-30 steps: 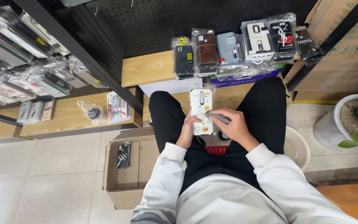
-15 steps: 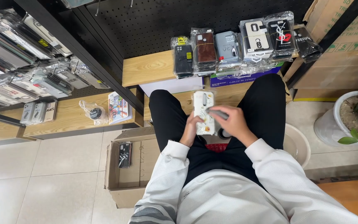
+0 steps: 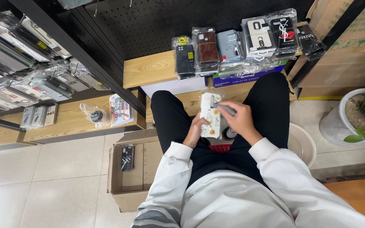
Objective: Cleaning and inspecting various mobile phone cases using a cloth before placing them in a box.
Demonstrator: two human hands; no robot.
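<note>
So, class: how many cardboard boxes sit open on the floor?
1: the open cardboard box on the tiles at the person's left, holding a packaged phone case. Others may be hidden.

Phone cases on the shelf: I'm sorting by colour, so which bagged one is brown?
The brown case, second from the left in the shelf row, between the black case and the grey case. It alone looks leathery brown.

A phone-accessory shop: bagged phone cases (image 3: 233, 48) line the front edge of a wooden shelf (image 3: 148, 69) under black pegboard (image 3: 157, 21), more packed cases (image 3: 17, 76) fill racks at left, cardboard cartons (image 3: 351, 46) stack up right.
</note>
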